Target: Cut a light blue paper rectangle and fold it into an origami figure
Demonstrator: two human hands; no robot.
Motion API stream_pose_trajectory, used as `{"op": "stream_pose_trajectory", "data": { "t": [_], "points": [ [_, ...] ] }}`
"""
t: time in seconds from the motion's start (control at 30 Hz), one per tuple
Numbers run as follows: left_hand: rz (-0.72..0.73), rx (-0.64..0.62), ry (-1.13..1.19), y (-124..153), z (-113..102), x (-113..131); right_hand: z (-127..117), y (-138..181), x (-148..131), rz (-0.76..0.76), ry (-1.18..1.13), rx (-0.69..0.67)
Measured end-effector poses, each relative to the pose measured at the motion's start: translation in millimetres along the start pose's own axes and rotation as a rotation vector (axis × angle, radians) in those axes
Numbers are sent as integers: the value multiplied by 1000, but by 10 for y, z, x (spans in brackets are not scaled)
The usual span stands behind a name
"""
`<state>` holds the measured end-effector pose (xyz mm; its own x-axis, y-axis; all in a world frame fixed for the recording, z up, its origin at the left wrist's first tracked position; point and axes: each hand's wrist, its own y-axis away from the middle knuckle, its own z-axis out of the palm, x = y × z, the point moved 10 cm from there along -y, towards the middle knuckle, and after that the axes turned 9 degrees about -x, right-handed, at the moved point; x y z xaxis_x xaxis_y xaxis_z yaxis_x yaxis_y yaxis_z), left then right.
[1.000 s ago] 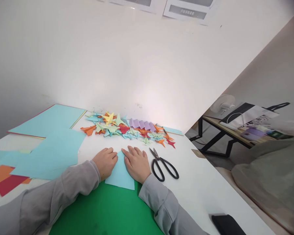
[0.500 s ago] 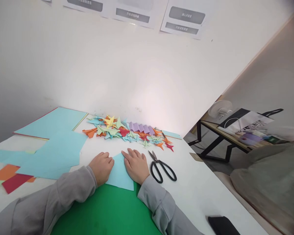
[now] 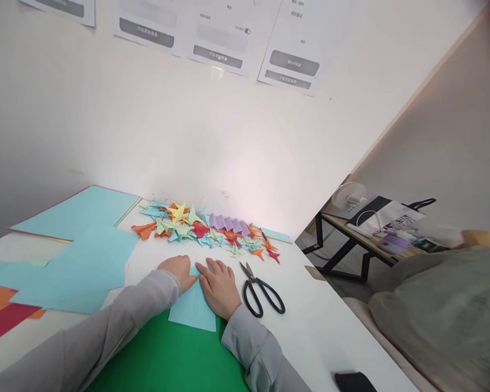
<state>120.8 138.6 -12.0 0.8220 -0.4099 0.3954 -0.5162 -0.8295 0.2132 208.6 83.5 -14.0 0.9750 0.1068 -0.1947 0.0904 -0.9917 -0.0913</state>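
now the left hand (image 3: 179, 270) has closed in beside the right hand (image 3: 217, 284) atop the blue paper (image 3: 191, 311) (scissors (image 3: 262, 292) untouched alongside). fingers of both lie together, pressed down on it, gripping nothing; likely creasing a fold.

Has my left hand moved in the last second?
Yes, slightly: the left hand slid towards the black metal scissors, closing the gap to the right hand.

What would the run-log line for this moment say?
left hand: pressing small light-blue paper sheet | right hand: flat on same sheet | sheet: partly on green mat | black scissors: right of hands, untouched
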Motion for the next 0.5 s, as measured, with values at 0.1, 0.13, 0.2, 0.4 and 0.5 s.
{"op": "stream_pose_trajectory", "data": {
  "t": [0.1,0.13,0.2,0.4,0.5],
  "points": [
    [10,-28,134,-74,74,-58,-15,0,12,-25,-84,26],
    [34,-47,188,-102,102,-66,-36,-7,17,-44,-146,50],
    [102,-96,284,-157,155,-60,-98,-36,65,-73,-359,120],
    [421,-326,832,-240,264,76,116,-255,246,41,-1164,32],
    [427,-348,892,-270,285,55,193,-303,169,22,-1289,-56]
  ]
}}
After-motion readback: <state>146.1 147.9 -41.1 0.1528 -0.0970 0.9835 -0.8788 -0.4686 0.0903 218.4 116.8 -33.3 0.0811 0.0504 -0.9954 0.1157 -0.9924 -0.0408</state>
